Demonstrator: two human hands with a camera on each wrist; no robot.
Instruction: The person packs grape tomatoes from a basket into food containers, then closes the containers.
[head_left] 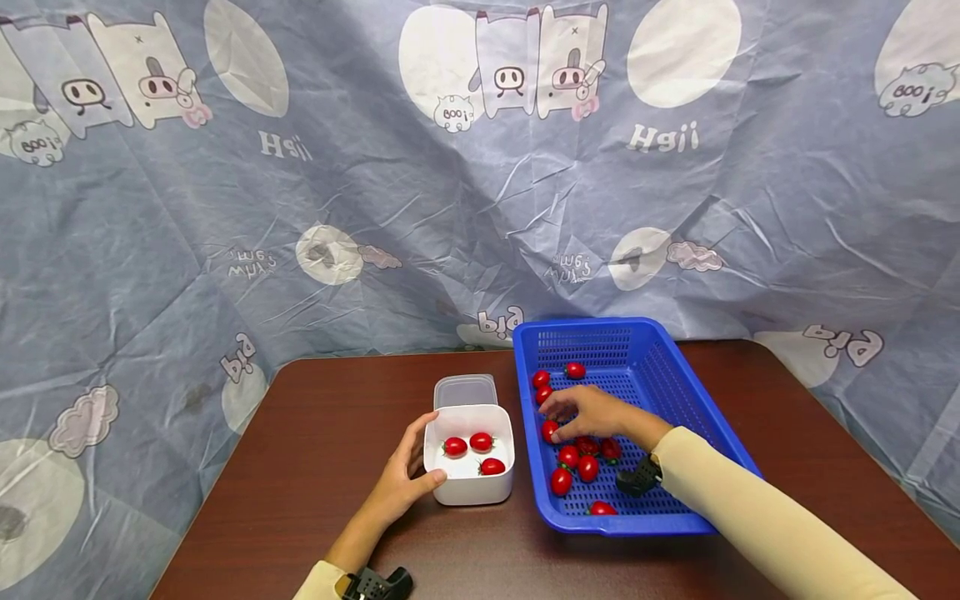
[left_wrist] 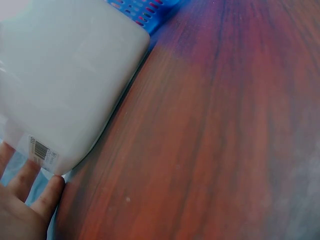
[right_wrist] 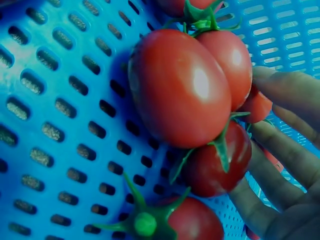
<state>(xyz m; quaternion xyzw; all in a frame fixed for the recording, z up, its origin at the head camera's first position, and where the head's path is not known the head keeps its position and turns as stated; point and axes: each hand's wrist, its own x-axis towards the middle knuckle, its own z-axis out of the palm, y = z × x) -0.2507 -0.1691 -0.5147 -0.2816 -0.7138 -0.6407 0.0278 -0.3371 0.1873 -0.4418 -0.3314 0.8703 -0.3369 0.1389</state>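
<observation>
In the head view a white square container (head_left: 468,492) holds 3 red cherry tomatoes (head_left: 482,442). My left hand (head_left: 401,475) holds its left side, thumb at the front corner and fingers farther back. In the left wrist view, fingertips (left_wrist: 52,192) touch the container (left_wrist: 75,75) near a barcode label. My right hand (head_left: 588,412) reaches into a blue perforated basket (head_left: 551,518), thumb and fingers spread about a cherry tomato (head_left: 550,432) near the left wall. The right wrist view shows fingers (right_wrist: 292,92) beside clustered tomatoes (right_wrist: 180,90), with no firm pinch visible.
A translucent lid (head_left: 465,392) lies behind the container. Several more tomatoes (head_left: 588,468) with green calyxes lie in the basket, mostly along its left side. Everything stands on a brown wooden table (head_left: 330,417). A printed grey-blue cloth (head_left: 450,192) hangs behind it.
</observation>
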